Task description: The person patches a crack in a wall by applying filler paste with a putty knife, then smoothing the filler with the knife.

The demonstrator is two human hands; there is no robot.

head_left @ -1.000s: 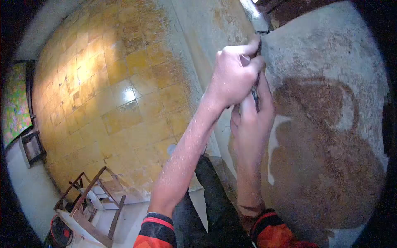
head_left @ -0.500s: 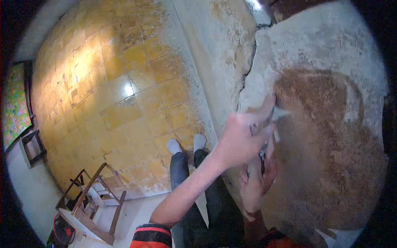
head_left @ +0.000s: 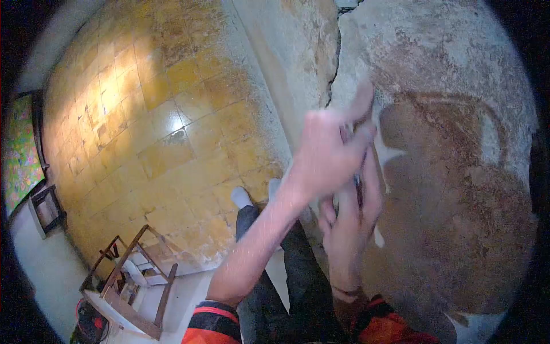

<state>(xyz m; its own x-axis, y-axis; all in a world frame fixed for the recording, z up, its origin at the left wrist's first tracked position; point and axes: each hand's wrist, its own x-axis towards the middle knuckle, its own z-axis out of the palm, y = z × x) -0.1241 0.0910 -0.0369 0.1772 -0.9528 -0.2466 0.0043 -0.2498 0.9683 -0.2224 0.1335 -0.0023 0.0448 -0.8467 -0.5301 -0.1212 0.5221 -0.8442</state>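
Note:
My left hand (head_left: 329,152) is blurred by motion, its wrist bent and one finger stretched up towards the wall. Just below it, my right hand (head_left: 349,229) has its fingers curled, and the two hands overlap in this view. Between them shows a little of a thin, dark, partly shiny thing (head_left: 360,192), mostly hidden by the fingers; I cannot tell what it is. Both hands are in front of a worn plaster wall (head_left: 435,63) with a large brown stain (head_left: 441,229).
A jagged crack (head_left: 334,63) runs down the plaster. Yellow floor tiles (head_left: 157,155) lie to the left, under my socked feet (head_left: 242,197). A wooden frame-like piece of furniture (head_left: 137,281) stands at lower left, and a flowered cloth (head_left: 24,152) is at the far left.
Both hands have moved up in the view, staying close together. The crack and wall have shifted a little as my head moved.

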